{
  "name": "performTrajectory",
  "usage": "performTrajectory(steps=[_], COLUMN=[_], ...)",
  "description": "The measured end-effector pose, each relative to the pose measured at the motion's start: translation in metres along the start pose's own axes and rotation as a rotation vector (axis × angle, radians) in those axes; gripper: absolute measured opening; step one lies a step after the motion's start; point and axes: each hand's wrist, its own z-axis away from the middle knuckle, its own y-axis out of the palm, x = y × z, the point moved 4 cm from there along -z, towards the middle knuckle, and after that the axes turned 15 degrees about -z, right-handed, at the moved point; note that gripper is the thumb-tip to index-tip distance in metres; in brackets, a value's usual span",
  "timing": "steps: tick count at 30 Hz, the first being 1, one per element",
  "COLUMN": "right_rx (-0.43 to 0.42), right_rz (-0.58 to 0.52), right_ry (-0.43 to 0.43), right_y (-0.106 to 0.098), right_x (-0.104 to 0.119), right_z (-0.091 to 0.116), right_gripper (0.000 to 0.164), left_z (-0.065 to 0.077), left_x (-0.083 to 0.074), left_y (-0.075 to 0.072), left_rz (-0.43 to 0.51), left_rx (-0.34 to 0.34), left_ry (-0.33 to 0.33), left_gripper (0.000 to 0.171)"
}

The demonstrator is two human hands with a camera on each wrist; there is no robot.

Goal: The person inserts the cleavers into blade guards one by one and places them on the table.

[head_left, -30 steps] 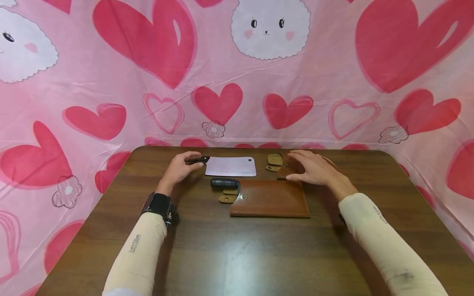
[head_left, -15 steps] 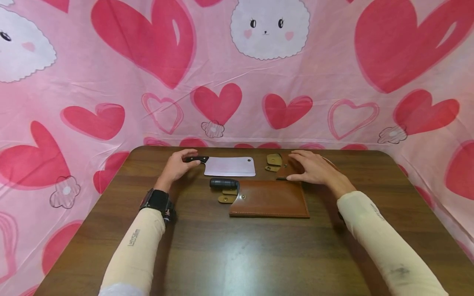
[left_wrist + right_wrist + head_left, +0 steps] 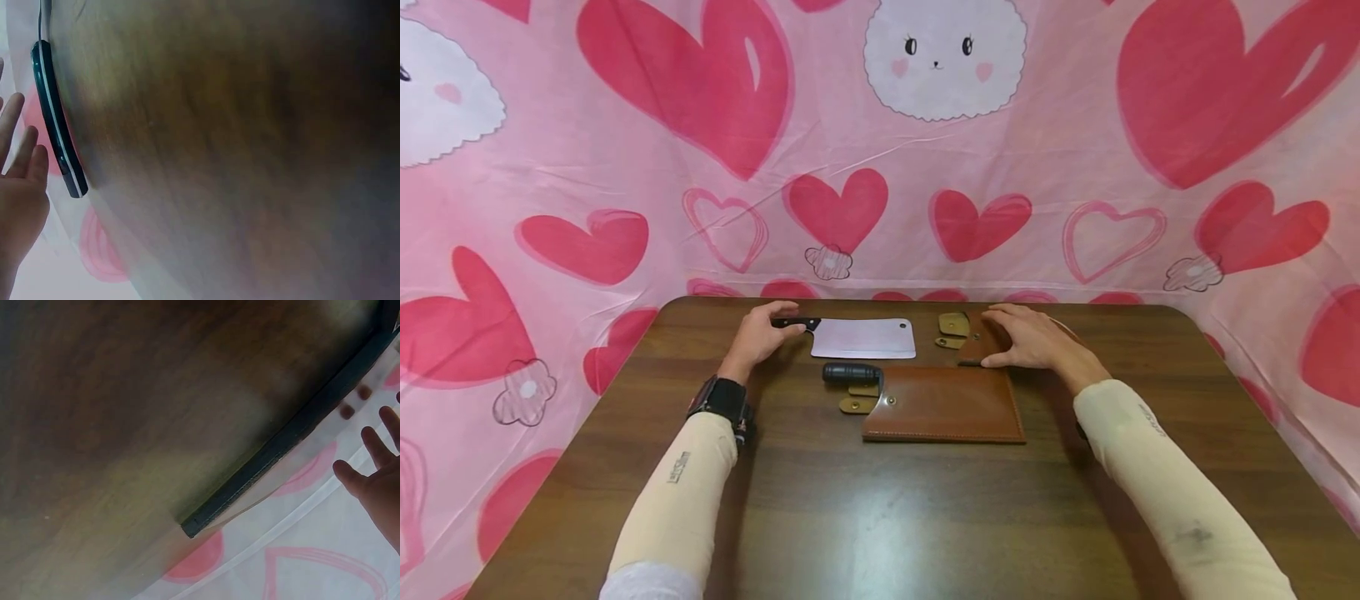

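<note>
A cleaver [image 3: 863, 338] with a bare blade and black handle lies flat at the back of the table. My left hand [image 3: 760, 336] is around the handle's end with relaxed fingers; in the left wrist view those fingers [image 3: 22, 159] stand apart from the black handle [image 3: 55, 119]. Over a brown leather sheath [image 3: 981, 343] with tan snap straps, my right hand [image 3: 1030, 337] hovers, covering much of it. The right wrist view shows extended fingers [image 3: 375, 450] beside the sheath's dark edge [image 3: 275, 450].
In front lies a larger-looking brown leather sheath [image 3: 951, 404], a black handle [image 3: 852, 373] sticking out of its left end and tan straps [image 3: 855, 405] beside it. The wooden table [image 3: 880, 517] ends at a pink heart-patterned cloth [image 3: 910, 150].
The view has shifted very slightly. Both hands keep nearly the same places, and the cleaver and sheaths lie as before.
</note>
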Motion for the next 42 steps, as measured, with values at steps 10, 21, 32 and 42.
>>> performTrajectory(steps=[10, 21, 32, 42], right_rx=[0.074, 0.142, 0.184, 0.158], right_rz=[-0.066, -0.138, -0.090, -0.078], right_ry=[0.062, 0.117, 0.147, 0.140], right_y=[0.001, 0.007, 0.004, 0.003], right_x=[-0.007, -0.014, -0.017, -0.020], right_z=[-0.006, -0.011, -0.013, -0.012], right_gripper=[0.097, 0.103, 0.106, 0.109], left_z=[-0.011, -0.013, -0.018, -0.019], left_x=[0.003, 0.011, 0.008, 0.009], left_y=[0.008, 0.007, 0.012, 0.012], left_rz=[0.001, -0.022, -0.152, -0.199], left_rx=[-0.015, -0.025, 0.076, 0.085], left_ry=[-0.004, -0.058, -0.042, -0.041], left_gripper=[0.041, 0.041, 0.036, 0.035])
